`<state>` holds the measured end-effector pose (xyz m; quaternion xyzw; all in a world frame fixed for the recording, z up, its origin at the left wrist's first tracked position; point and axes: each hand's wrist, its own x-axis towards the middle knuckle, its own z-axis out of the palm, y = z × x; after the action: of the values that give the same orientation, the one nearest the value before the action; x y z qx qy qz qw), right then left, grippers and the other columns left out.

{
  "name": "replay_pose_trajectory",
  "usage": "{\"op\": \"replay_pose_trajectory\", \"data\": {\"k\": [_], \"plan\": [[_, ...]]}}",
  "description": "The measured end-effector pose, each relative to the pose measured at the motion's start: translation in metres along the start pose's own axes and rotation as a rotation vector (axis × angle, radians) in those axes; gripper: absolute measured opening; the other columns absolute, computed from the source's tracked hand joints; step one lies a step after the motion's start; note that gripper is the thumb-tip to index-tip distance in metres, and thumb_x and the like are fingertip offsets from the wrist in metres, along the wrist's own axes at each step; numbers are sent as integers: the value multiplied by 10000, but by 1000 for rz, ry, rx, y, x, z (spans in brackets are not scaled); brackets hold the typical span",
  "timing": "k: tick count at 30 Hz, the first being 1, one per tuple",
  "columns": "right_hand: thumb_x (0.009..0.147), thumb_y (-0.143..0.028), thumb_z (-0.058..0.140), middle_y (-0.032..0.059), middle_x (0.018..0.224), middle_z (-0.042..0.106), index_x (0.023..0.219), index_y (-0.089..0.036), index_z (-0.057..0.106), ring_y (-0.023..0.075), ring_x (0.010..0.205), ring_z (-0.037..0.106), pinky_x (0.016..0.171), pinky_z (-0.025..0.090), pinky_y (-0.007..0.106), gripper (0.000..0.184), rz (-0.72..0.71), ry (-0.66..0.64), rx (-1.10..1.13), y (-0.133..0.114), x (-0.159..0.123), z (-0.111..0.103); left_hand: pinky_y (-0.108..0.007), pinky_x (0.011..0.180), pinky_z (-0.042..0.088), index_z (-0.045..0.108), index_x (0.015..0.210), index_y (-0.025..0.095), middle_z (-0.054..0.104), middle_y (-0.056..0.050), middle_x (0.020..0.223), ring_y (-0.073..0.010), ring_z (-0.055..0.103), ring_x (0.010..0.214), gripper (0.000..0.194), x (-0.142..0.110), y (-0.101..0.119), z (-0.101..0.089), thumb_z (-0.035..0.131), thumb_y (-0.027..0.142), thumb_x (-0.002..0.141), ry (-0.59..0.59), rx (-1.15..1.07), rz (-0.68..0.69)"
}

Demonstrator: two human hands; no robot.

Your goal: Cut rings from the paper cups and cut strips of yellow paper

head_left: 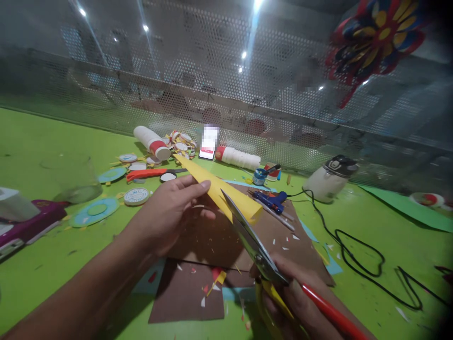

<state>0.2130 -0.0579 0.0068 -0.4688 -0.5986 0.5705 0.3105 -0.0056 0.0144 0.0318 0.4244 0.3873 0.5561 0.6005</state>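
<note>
My left hand (177, 208) pinches a sheet of yellow paper (226, 193) between thumb and fingers, above a brown board. The sheet is curled and tapers towards the far left. My right hand (300, 302) grips scissors (251, 241) with yellow handles, their blades at the paper's near edge. It is hard to see whether the blades are parted there. A red stick-like thing (329, 307) runs back from the right hand; its kind is unclear. Brown board (212, 245) lies under both hands, strewn with small paper scraps.
A blue glue gun (271, 200) with a black cable (322, 222) lies right of the paper, near a penguin-shaped object (331, 179). Orange-handled scissors (152, 174), paper discs (136, 196), stacked paper cups (152, 141) and a phone (208, 141) sit further back. Perforated mesh (194, 89) borders the green table.
</note>
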Motion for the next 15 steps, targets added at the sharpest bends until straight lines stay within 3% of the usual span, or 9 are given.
{"op": "replay_pose_trajectory", "data": {"k": [9,15], "plan": [[788,-674,524,-31,596,411,854,-207,607,103,533,404,524,400,226,479,-90,31,26,4,5,6,-275,651,576,653,919,98,712,-101,843,-175,688,713,149,1,-4,3,556,103,806,77,-148,103],[807,-659,506,-35,566,402,892,-201,613,103,487,412,486,396,228,478,-47,6,88,6,5,8,-250,634,575,642,925,97,709,-95,866,-161,685,715,152,-1,-3,6,552,95,803,124,-130,97]]}}
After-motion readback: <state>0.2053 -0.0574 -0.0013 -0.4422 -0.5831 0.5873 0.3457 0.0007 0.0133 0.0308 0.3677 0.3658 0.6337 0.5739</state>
